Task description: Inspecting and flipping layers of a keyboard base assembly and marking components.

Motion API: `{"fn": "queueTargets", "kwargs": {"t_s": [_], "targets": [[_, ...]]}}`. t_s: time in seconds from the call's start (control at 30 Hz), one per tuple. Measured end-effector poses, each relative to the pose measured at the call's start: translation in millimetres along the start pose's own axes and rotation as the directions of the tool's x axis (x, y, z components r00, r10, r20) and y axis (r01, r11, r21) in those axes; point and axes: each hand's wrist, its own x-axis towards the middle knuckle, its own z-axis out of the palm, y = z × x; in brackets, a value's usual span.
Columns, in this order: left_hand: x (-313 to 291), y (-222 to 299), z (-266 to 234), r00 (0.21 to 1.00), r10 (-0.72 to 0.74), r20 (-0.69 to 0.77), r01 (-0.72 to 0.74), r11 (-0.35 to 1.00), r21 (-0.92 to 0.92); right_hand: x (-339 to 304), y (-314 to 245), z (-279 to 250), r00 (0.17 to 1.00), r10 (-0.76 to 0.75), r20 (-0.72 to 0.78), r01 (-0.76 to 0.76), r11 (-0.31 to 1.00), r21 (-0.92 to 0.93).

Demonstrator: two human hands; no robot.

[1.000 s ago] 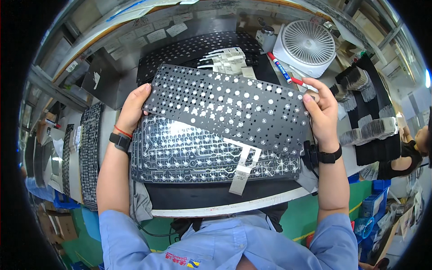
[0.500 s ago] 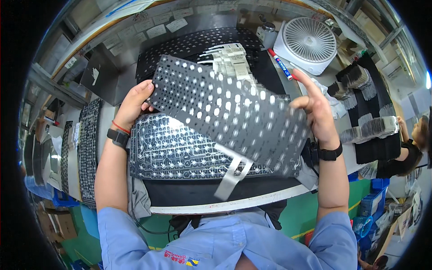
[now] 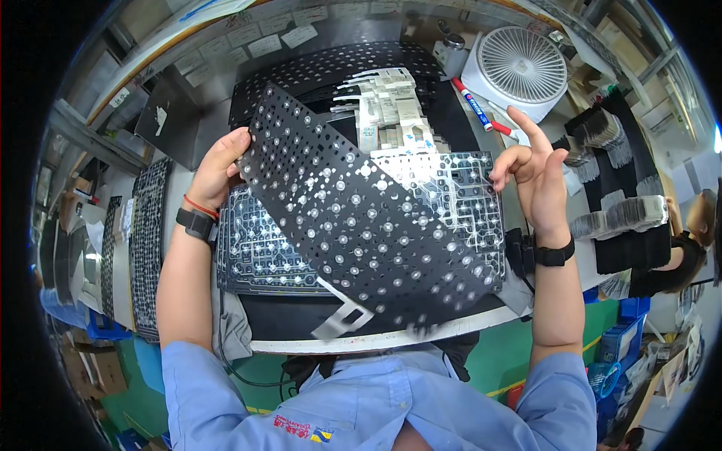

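Observation:
My left hand (image 3: 218, 167) pinches the upper left edge of a black flexible keyboard membrane sheet (image 3: 350, 218), dotted with rows of silver spots and holes. The sheet slants down to the right, and its right end is blurred by motion. A pale tail (image 3: 342, 319) hangs off its lower edge. My right hand (image 3: 538, 184) is raised, palm up, fingers spread, apart from the sheet. Underneath lie keyboard circuit sheets (image 3: 259, 255) with pale traces, partly covered by the held one.
Behind lie black dotted sheets (image 3: 316, 68) and a bundle of pale tails (image 3: 391, 105). A red-and-blue marker (image 3: 474, 109) and white fan (image 3: 519, 71) stand at the back right. Stacked black sheets with tails (image 3: 628, 214) are at far right, dotted sheets (image 3: 149, 248) at left.
The right end of the membrane sheet has swung down and toward me, and its tail has shifted left. My right hand has come away from the sheet with its fingers spread. My left hand keeps its hold.

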Motion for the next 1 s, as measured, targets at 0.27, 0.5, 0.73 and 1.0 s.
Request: {"fn": "queueTargets", "kwargs": {"t_s": [0.27, 0.5, 0.73, 1.0], "targets": [[10.2, -4.7, -13.6, 0.962, 0.073, -0.264, -0.149, 0.948, -0.28, 4.3, 6.3, 2.1, 0.984, 0.007, -0.179, -0.048, 0.973, -0.227], [5.3, 1.4, -17.5, 0.915, 0.152, -0.373, -0.203, 0.974, -0.101, 2.3, 1.1, 5.7, 0.999, -0.007, 0.053, 0.039, 0.775, -0.63], [-9.1, 54.1, 0.1, 0.946, 0.241, -0.218, -0.157, 0.926, 0.343, 0.9, 2.8, 2.4, 0.994, -0.02, -0.11, -0.032, 0.891, -0.453], [-20.2, 99.3, 57.2, 0.984, 0.169, 0.049, -0.161, 0.749, 0.643, 3.1, 13.3, -6.4, 0.97, -0.024, -0.243, -0.043, 0.963, -0.267]]}}
